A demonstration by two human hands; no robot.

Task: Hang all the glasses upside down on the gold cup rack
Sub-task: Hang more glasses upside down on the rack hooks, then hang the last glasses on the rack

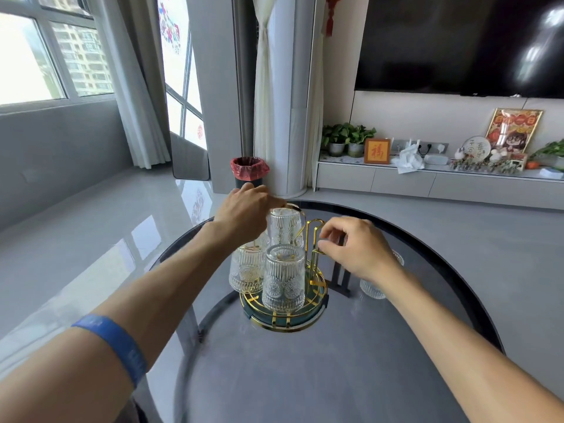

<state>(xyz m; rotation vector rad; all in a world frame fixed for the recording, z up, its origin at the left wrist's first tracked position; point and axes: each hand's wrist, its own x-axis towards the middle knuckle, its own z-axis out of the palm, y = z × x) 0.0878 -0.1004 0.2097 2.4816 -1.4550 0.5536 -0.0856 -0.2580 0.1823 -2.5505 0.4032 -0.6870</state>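
Three ribbed glasses hang upside down on the gold cup rack near the middle of the round counter, their long axes upright; the rear glass sits just under the left hand, whose grip on it I cannot tell. One loose glass stands toward the counter's right edge, just behind the right hand, which pinches narrowly at a bare gold hook. The right hand is nearer that glass.

I am in a home living room: a wall-mounted television hangs far right above a low white media cabinet with potted plants, curtains ahead, apartment windows far left.
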